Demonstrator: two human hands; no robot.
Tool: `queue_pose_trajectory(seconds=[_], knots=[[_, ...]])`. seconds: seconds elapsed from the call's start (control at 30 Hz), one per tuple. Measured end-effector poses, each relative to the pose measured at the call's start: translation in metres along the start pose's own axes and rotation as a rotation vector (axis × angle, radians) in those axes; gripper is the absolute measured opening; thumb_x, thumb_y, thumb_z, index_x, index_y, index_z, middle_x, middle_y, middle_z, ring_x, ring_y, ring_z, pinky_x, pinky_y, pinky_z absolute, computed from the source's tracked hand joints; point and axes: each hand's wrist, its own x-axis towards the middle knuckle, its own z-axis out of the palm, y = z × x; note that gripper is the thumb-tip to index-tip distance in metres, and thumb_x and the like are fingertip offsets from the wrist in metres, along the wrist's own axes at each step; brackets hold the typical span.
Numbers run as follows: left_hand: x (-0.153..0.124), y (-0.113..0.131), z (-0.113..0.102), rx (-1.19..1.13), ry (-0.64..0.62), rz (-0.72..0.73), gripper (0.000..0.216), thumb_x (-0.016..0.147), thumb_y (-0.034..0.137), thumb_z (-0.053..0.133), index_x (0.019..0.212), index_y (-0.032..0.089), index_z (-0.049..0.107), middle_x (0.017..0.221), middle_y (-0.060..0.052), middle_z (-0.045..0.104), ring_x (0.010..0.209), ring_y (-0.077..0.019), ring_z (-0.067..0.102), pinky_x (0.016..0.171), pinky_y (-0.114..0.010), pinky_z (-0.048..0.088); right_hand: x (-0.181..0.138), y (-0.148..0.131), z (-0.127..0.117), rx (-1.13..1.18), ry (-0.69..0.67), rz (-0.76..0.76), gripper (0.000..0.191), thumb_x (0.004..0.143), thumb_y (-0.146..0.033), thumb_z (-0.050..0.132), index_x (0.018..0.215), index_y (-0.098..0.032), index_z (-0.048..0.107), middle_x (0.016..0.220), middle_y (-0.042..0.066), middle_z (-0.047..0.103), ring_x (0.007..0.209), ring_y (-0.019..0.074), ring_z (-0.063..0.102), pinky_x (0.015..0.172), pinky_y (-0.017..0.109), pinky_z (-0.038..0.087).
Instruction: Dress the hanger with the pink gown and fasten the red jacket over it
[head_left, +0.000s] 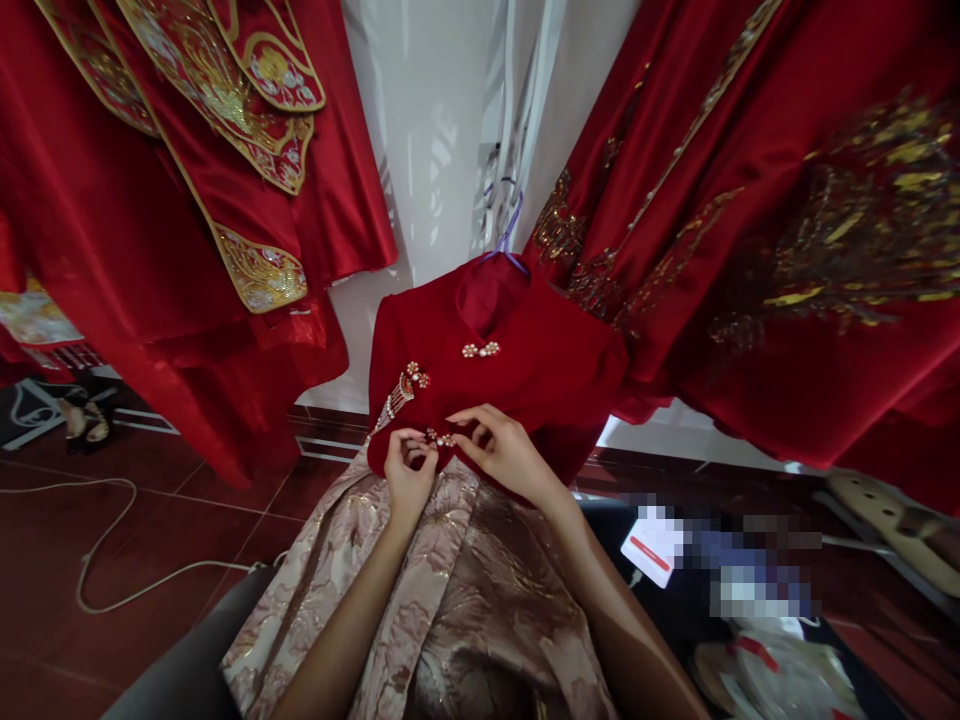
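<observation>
A red velvet top hangs on a purple hanger in front of me. At its lower front sits a jeweled frog clasp with flower shapes and pearls. My left hand pinches the clasp's left end, thumb and fingers together. From the other side, my right hand grips the right end between thumb and fingertips. A matching clasp lies at the neckline. On the left side of the chest is a brooch with bead tassels. A pinkish brocade skirt spreads below the top.
Red embroidered gowns hang on the left and on the right. A white cable runs across the tiled floor. At lower right, a dark surface bears a lit phone and plastic-wrapped items.
</observation>
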Motion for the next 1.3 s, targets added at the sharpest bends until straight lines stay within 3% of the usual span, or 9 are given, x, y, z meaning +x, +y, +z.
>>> queue_pose_trajectory(seconds=[0.13,0.33,0.5,0.97,1.13,1.3], knots=[[-0.002,0.003,-0.001,0.094,-0.06,0.028,0.016,0.072,0.022,0.063,0.086,0.016,0.062,0.083,-0.004,0.065,0.07,-0.0112,0.06,0.07,-0.025,0.051,-0.001,-0.009,-0.009,-0.02,0.057,0.047,0.017,0.086,-0.026,0.053,0.099,-0.024,0.063,0.085,0.001,0.066,0.073,0.0114,0.062,0.063,0.022,0.047],[-0.003,-0.003,-0.002,0.12,-0.151,0.009,0.025,0.073,0.031,0.066,0.095,0.017,0.068,0.089,-0.006,0.068,0.076,-0.014,0.064,0.074,-0.028,0.052,-0.001,0.014,0.008,-0.085,0.012,0.16,0.017,0.082,-0.024,0.057,0.099,-0.023,0.062,0.082,0.001,0.069,0.076,0.0137,0.065,0.066,0.025,0.05],[-0.002,-0.006,-0.002,0.104,-0.136,0.01,0.024,0.073,0.034,0.068,0.091,0.017,0.069,0.086,-0.005,0.07,0.073,-0.0138,0.064,0.072,-0.027,0.052,0.001,0.027,0.02,-0.066,-0.012,0.168,0.02,0.08,-0.024,0.061,0.1,-0.021,0.061,0.084,0.003,0.069,0.078,0.0142,0.065,0.069,0.026,0.052],[-0.002,-0.008,-0.002,0.004,-0.141,-0.08,0.025,0.068,0.033,0.073,0.083,0.014,0.067,0.076,-0.005,0.069,0.07,-0.0139,0.064,0.071,-0.027,0.053,0.001,0.025,0.022,0.034,-0.044,0.16,0.013,0.081,-0.022,0.058,0.093,-0.019,0.063,0.082,0.003,0.069,0.076,0.0141,0.066,0.071,0.027,0.052],[0.002,-0.002,-0.002,-0.089,-0.103,-0.114,0.033,0.065,0.033,0.075,0.089,0.014,0.063,0.077,-0.004,0.067,0.07,-0.013,0.064,0.069,-0.025,0.052,0.002,0.022,0.017,0.138,-0.039,0.193,0.016,0.079,-0.022,0.06,0.095,-0.019,0.06,0.081,0.003,0.067,0.075,0.0139,0.064,0.069,0.027,0.052],[0.024,0.01,0.003,-0.176,-0.018,-0.201,0.027,0.076,0.039,0.064,0.09,0.016,0.066,0.083,-0.005,0.068,0.071,-0.0125,0.064,0.071,-0.025,0.052,-0.001,0.017,0.0,0.297,-0.097,0.14,0.021,0.076,-0.023,0.062,0.094,-0.02,0.051,0.083,0.001,0.061,0.076,0.0129,0.06,0.066,0.026,0.05]])
